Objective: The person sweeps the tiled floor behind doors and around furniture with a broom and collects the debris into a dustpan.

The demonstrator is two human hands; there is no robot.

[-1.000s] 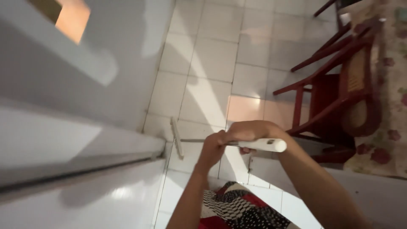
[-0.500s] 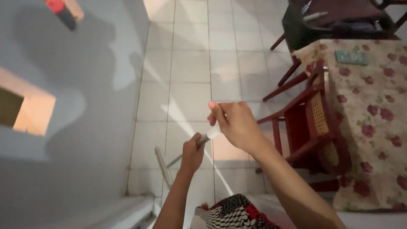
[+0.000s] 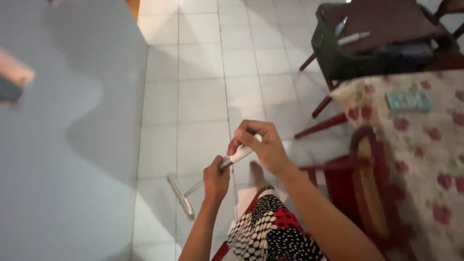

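Note:
My left hand [image 3: 216, 179] grips the metal shaft of a long-handled floor tool [image 3: 194, 187], whose pale flat head [image 3: 180, 194] rests on the white tiled floor [image 3: 193, 96]. My right hand [image 3: 261, 145] is closed around the white grip at the top end of the same handle, just above and right of my left hand. The shaft slants down to the left. My patterned red, black and white garment [image 3: 270, 232] shows below the hands, with a bare foot [image 3: 254, 172] partly visible behind it.
A grey-blue wall [image 3: 58, 145] fills the left side. To the right stand a dark red wooden chair [image 3: 357, 183] and a table with a flowered cloth [image 3: 425, 159]. A dark cushioned seat [image 3: 377, 34] with a pen-like object sits at the top right.
The view has swung up and rightward; the white ledge at lower left has left the frame. My right hand has shifted along the white grip, and both hands stay on the handle.

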